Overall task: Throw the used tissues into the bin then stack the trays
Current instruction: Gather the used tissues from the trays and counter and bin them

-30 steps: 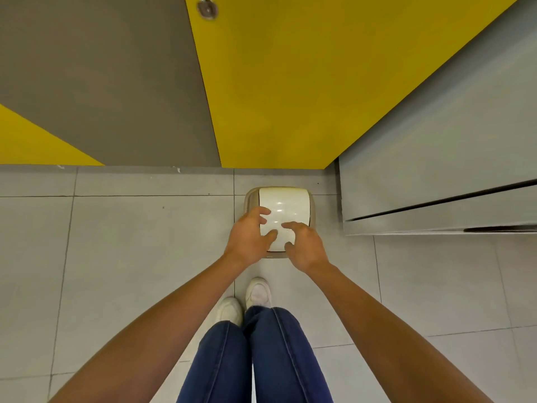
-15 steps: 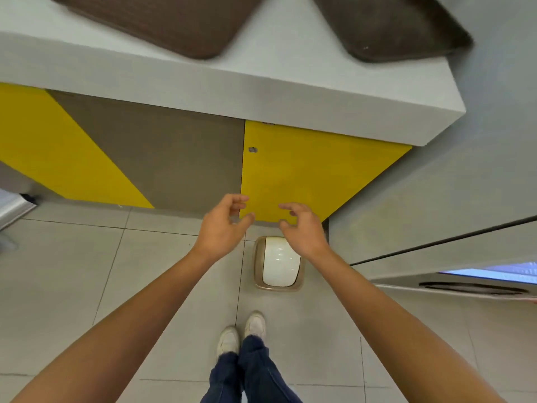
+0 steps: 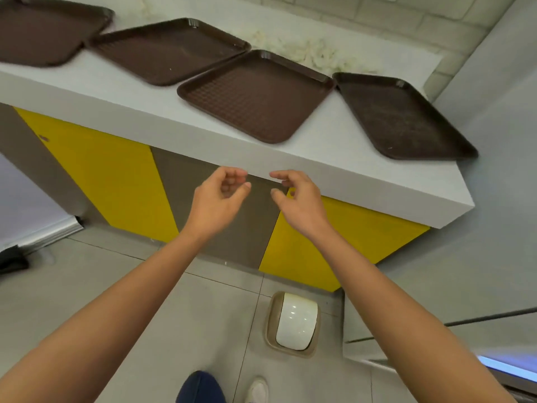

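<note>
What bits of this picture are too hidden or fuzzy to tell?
All in the head view:
- Inside of the bin: covered by its lid, so whether tissues are in it cannot be told.
- Far-left tray: cut off by the left and top edges.
- White pile: too blurred to tell whether it is tissues.
- Shoe: cut off by the bottom edge.

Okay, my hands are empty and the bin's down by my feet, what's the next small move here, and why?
Probably reach over the trays and gather the white crumpled tissues heaped at the back of the counter. Both the left hand and the right hand hold nothing, and tissues remain up there, so binning seems unfinished; stacking should wait.
</note>
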{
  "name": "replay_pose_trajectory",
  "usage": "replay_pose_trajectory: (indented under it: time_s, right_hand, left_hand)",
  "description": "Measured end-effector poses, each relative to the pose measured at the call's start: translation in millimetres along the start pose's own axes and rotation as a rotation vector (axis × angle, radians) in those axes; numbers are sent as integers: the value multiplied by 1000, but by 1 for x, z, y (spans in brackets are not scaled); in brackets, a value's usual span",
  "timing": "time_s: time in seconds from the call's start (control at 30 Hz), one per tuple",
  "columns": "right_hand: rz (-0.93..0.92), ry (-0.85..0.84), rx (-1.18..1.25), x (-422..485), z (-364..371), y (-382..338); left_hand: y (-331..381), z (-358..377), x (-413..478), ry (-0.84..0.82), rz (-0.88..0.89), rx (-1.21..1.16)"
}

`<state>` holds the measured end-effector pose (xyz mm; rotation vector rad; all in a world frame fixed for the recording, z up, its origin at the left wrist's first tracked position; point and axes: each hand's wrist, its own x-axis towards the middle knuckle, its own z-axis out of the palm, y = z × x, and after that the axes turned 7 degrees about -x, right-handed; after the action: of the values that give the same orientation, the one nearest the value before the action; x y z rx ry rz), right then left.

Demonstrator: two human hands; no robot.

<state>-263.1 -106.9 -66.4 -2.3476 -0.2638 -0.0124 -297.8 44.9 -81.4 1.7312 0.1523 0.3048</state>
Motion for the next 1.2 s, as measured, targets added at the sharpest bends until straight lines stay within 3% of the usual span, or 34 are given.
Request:
replay_pose_trajectory:
  time_s: [0.37, 0.57, 0.9, 1.2]
  right_hand:
    - [-112, 66, -2, 107, 58, -106]
    - [-101, 97, -49, 175, 88, -151]
    - [-104, -1, -88, 282, 149, -184]
    - [-107, -40, -115, 422, 187, -206]
  left_hand:
    - [1, -111, 119, 35, 44, 67]
    - [1, -171, 189, 19, 197, 325]
    - [-30, -222, 301, 37, 257, 465]
    - [-48, -252, 441, 81, 190, 439]
